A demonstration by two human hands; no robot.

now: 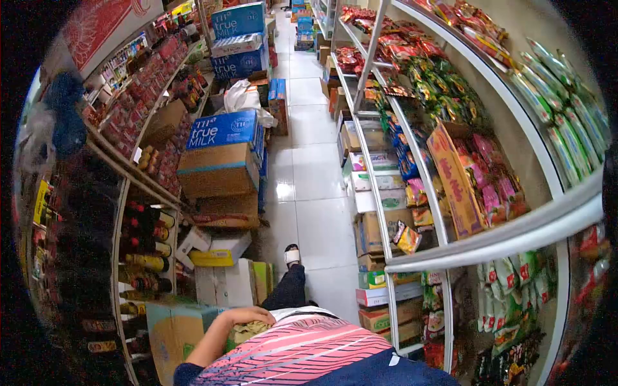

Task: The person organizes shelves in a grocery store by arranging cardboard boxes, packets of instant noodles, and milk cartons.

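My left hand [250, 316] is at the left side of my waist, its fingers closed on a crumpled yellowish cloth [252, 329] held against the pink striped shirt [296, 347]. Part of the cloth is hidden by the hand and the shirt. Just left of it stands an open-topped cardboard box [168, 331]. My right hand is out of view; only a dark blue sleeve [380, 372] shows at the bottom right of my body.
A tiled aisle [322, 174] runs ahead. Stacked cartons, some blue milk boxes [222, 130], line its left. Metal-framed shelves [386, 225] with packets and an orange box [456, 183] stand on the right. Bottles [151, 262] fill the left shelf. My foot [293, 255] is on the floor.
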